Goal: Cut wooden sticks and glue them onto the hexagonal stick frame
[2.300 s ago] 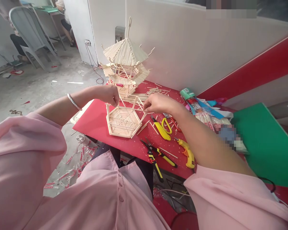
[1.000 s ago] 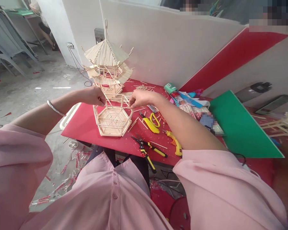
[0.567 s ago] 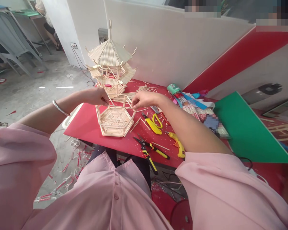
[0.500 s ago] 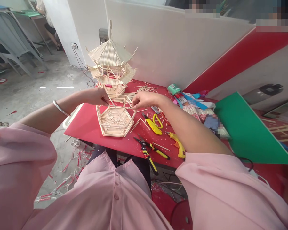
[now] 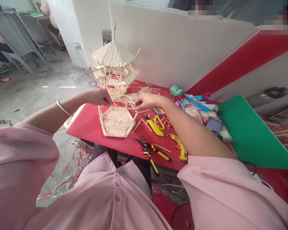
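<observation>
A hexagonal base made of thin wooden sticks (image 5: pixel 117 121), with a low railing on short posts, lies before me. Across its far side runs a thin wooden stick (image 5: pixel 123 107), pinched near one end by my left hand (image 5: pixel 103 96). The fingers of my right hand (image 5: pixel 145 101) are closed on the other end, by a corner post. Whether the stick rests on the posts I cannot tell. Just behind stands a stick pagoda (image 5: pixel 114 60) with two roof tiers and a tall spire.
On the red tabletop (image 5: pixel 83 123), to the right, lie a yellow utility knife (image 5: pixel 155 126), black-and-yellow pliers (image 5: pixel 150 158), a yellow glue gun (image 5: pixel 180 147) and loose sticks (image 5: pixel 148 91). A green board (image 5: pixel 254 137) leans farther right. Seated people are at the far left.
The scene has shifted slightly to the right in view. Both hands keep their grip on the stick, with almost no movement relative to the base.
</observation>
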`<state>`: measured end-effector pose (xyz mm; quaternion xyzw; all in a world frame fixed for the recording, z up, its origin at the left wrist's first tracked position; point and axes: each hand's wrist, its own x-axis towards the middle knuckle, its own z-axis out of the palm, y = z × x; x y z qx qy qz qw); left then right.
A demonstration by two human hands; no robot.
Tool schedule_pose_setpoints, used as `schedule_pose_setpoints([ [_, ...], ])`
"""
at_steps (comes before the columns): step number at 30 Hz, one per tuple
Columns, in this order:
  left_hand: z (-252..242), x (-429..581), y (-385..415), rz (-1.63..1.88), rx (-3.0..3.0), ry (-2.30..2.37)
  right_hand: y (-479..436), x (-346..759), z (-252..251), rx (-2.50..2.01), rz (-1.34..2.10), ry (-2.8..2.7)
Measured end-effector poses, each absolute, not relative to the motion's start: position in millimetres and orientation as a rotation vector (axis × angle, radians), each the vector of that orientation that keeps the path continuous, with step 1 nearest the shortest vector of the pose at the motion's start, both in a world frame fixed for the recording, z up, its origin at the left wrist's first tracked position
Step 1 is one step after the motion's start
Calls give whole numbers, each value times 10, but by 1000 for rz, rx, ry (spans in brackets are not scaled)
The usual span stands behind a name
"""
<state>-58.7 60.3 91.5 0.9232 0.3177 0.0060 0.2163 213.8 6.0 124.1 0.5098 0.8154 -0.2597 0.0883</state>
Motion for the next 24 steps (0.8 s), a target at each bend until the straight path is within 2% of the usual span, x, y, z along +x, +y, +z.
schedule_pose_setpoints([
  [24,876,-599,613,73,2515,858,34,2134,1264,1541,-784,2416],
])
